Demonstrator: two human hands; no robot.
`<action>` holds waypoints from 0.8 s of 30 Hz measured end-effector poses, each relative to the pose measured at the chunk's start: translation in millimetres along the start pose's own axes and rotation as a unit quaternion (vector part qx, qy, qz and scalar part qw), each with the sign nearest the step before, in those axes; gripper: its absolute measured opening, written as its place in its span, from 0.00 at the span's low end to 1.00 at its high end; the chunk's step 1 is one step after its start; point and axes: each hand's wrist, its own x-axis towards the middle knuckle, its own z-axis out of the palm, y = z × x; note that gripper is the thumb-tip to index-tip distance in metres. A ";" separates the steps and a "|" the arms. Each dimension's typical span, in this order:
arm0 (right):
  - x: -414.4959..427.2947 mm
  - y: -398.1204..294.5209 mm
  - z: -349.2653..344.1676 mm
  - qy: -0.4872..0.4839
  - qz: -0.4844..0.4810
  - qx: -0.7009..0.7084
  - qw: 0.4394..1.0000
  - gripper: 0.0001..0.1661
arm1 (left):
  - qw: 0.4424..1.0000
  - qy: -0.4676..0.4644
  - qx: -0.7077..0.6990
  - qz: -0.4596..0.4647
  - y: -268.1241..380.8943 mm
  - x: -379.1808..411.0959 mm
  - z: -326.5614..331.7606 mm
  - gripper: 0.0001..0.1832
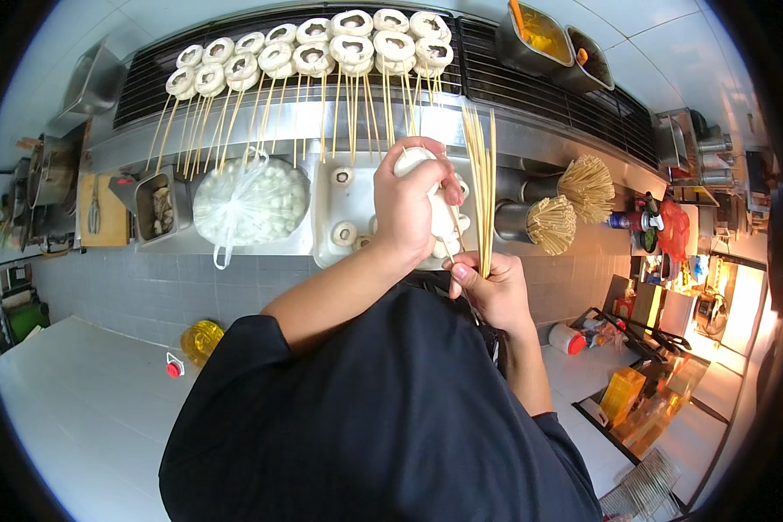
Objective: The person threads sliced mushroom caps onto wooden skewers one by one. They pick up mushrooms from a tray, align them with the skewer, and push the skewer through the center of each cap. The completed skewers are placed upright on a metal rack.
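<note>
My left hand point(404, 212) is closed around white button mushrooms point(440, 215), held above a white tray point(365, 203). A thin bamboo skewer runs into these mushrooms from below, and its tip shows near my left fingers. My right hand point(496, 290) pinches the lower part of that skewer between thumb and finger. The same hand also grips a bundle of bamboo skewers point(483, 196), which points up and away from me. Loose mushrooms point(344, 233) lie in the tray, partly hidden by my left hand and forearm.
Skewered mushrooms point(352, 49) rest in rows on a black grill rack point(137, 107), sticks towards me. A tied plastic bag point(251, 209) sits left of the tray. Metal containers of skewers point(551, 225) stand at right. Two metal pans point(541, 49) sit at the rack's far right.
</note>
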 end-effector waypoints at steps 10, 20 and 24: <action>-0.9 -3.4 19.2 0.143 -0.155 -0.311 0.927 0.06 | 1.000 0.000 -0.014 0.018 -5.2 7.6 -11.2 0.12; -7.0 -2.5 26.4 0.226 -0.198 -0.323 0.897 0.06 | 1.000 0.012 -0.012 0.025 -4.5 3.8 -8.0 0.12; -12.4 -11.4 24.8 0.182 -0.144 -0.254 0.939 0.05 | 0.999 -0.034 -0.001 -0.007 3.0 3.2 -7.1 0.17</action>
